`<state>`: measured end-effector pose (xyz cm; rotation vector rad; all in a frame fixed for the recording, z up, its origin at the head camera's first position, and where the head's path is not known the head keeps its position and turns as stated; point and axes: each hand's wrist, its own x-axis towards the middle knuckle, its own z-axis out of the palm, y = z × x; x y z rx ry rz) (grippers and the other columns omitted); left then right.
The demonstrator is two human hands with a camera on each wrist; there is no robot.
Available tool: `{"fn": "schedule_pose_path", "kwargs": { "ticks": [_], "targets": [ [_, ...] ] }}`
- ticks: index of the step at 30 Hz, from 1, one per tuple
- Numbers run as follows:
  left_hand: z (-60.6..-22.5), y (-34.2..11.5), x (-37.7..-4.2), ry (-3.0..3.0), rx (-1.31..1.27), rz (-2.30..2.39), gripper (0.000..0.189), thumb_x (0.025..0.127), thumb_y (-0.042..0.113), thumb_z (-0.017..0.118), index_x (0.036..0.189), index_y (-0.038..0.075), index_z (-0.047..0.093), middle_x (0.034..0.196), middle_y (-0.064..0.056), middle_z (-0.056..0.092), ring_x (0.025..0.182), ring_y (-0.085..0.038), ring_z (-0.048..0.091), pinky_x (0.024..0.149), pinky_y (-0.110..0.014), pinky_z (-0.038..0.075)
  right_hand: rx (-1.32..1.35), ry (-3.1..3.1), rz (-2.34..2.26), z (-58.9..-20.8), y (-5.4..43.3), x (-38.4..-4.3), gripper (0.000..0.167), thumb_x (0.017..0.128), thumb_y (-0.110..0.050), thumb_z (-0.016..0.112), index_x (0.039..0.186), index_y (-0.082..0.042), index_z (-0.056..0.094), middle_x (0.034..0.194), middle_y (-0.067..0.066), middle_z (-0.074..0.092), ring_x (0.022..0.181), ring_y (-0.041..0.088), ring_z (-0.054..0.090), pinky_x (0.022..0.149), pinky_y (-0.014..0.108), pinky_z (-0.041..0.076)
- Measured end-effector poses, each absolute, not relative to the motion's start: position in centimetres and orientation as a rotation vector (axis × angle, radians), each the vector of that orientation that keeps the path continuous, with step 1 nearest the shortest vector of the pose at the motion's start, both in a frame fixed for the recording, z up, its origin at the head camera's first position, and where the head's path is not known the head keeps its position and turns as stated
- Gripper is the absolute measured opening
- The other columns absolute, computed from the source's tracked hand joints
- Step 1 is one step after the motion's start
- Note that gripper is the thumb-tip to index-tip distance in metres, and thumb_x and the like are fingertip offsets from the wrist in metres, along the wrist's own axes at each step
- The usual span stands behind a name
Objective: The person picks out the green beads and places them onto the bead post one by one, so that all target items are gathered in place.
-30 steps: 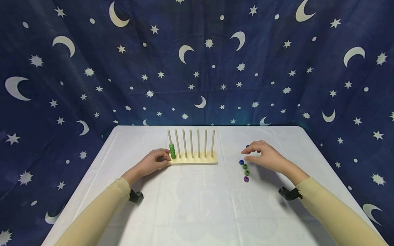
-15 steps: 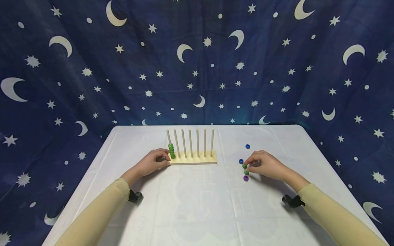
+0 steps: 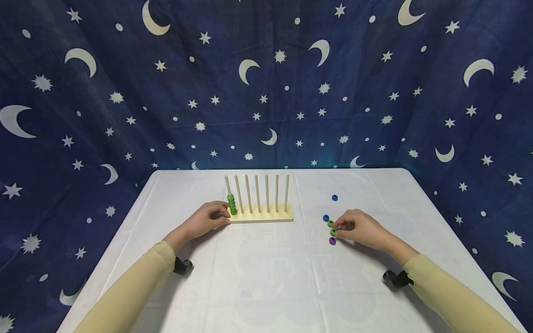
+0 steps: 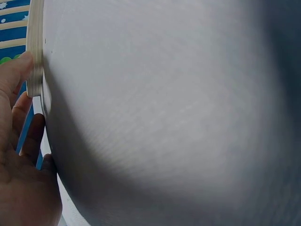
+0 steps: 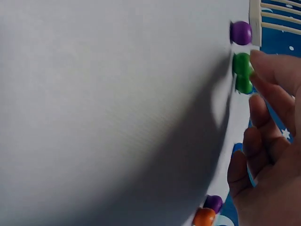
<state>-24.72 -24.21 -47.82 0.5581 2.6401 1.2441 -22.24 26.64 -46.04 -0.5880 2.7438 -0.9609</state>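
Backdrop (image 3: 266, 83): dark blue fabric, printed with pale crescents, starbursts and dots, hanging past the worktop's far edge. Worktop (image 3: 270, 263): covered in creased white cloth, far corners rounded. Sleeves (image 3: 458, 291): plain pale yellow. Rack (image 3: 261, 214): pale wood, rectangular base with fine lines along its edge, seven slim round pegs; sited toward the far edge, left of the worktop's centre. Left hand (image 3: 206, 216): grasping the left end of the base, thumb at the front. Right hand (image 3: 361, 228): thumb and forefinger at two green beads (image 3: 332, 232); whether the pinch is closed cannot be told. Wrist cameras (image 3: 397, 279): black. Green stack (image 3: 232, 204): rounded beads threaded on the leftmost peg. Loose beads, glossy and holed, lie in the worktop's right half: two blue beads (image 3: 335, 198) farther toward the far edge, purple bead (image 3: 332, 241) nearest the wearer.
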Motion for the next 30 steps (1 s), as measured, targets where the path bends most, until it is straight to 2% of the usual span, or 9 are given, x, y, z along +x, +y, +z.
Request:
{"fn": "schedule_pose_path", "kwargs": {
  "ticks": [4,15,30],
  "targets": [
    [-47.9,-24.2,-24.8,2.640,0.529,1.234,0.006,0.094,0.018,0.077,0.097,0.017,0.072,0.145,-0.016,0.055,0.141,-0.038,0.044,0.119,-0.057,0.027,-0.532,2.766,-1.014,-46.7,26.7,-21.7,0.018,0.087,-0.025,0.083,0.103,-0.018,0.077,0.086,-0.004,0.060,0.080,0.018,0.053,0.067,0.028,0.046],
    [-47.5,-24.0,-24.6,2.652,0.528,1.221,0.005,0.094,0.016,0.076,0.096,0.017,0.072,0.144,-0.016,0.056,0.140,-0.038,0.044,0.119,-0.057,0.026,-0.387,2.771,-1.130,-47.2,26.5,-21.0,0.019,0.088,-0.024,0.082,0.104,-0.015,0.077,0.091,-0.001,0.063,0.083,0.021,0.055,0.069,0.029,0.049],
    [-47.5,-24.1,-24.5,2.663,0.524,1.209,0.005,0.094,0.017,0.076,0.097,0.018,0.072,0.144,-0.015,0.055,0.141,-0.038,0.043,0.119,-0.058,0.026,-0.378,2.766,-1.111,-47.2,25.9,-21.0,0.017,0.089,-0.025,0.082,0.102,-0.016,0.078,0.092,-0.001,0.062,0.085,0.020,0.054,0.071,0.028,0.048]
  ]
}}
